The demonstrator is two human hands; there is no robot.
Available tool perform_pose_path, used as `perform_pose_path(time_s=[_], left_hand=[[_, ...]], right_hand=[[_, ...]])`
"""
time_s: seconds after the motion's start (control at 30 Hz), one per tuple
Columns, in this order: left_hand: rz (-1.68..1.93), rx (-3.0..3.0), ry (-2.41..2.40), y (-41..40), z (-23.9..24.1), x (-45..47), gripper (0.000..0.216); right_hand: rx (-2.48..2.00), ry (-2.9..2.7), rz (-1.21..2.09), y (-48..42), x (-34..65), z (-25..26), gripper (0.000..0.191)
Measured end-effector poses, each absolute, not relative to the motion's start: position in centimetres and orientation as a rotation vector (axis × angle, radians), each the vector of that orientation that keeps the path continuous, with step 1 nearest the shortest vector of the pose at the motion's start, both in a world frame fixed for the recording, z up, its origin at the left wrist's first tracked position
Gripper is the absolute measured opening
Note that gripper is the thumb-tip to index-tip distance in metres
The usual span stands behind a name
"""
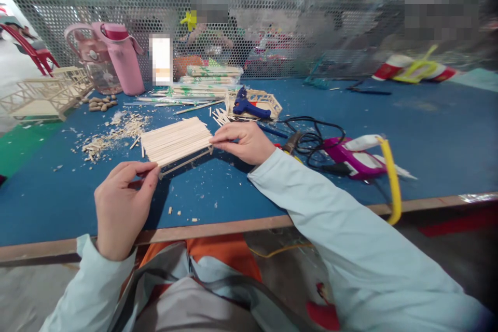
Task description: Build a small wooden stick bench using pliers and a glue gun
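A small platform of pale wooden sticks [177,140], laid side by side on a thin stick frame, stands on the blue table in front of me. My left hand [126,194] pinches its near left corner between thumb and fingers. At the near right corner, my right hand [247,142] pinches the edge in the same way. Behind the right hand, a blue glue gun [251,106] rests on another stick-built frame [272,101]. Short loose sticks [220,116] lie just beyond the platform. Wood scraps [116,135] are scattered to its left.
Pink bottles [126,62] stand at the back left beside a stick-built model [46,93]. Bagged sticks [210,80] lie along the perforated metal screen [272,26]. To the right are a purple glue gun [358,158], a black cable [311,129] and a yellow strap [392,187] over the table edge.
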State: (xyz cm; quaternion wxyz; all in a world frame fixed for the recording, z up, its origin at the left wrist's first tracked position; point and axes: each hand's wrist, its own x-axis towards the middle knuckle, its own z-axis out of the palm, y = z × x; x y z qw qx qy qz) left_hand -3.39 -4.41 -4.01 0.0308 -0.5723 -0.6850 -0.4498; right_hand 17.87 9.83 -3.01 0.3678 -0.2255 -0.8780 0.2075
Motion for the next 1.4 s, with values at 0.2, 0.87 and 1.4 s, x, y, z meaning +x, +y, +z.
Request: perform_pose_path(time_s=[0.2,0.87,1.4], left_hand=[[-1.396,-1.758,-2.142,-4.4,-3.9,-3.4,0.013],[-1.361,-1.743,-2.157,-4.2,-3.9,-3.4,0.014],[-0.816,-1.907,-2.129,-2.1,-2.0,-9.7,0.019]], right_hand=[[-0.802,-2.15,0.682,9.8,17.5,-3.1,0.012],[-0.855,-2.161,0.682,9.8,17.4,-2.8,0.012],[-0.866,-2.238,0.546,9.7,17.4,-2.5,0.017]])
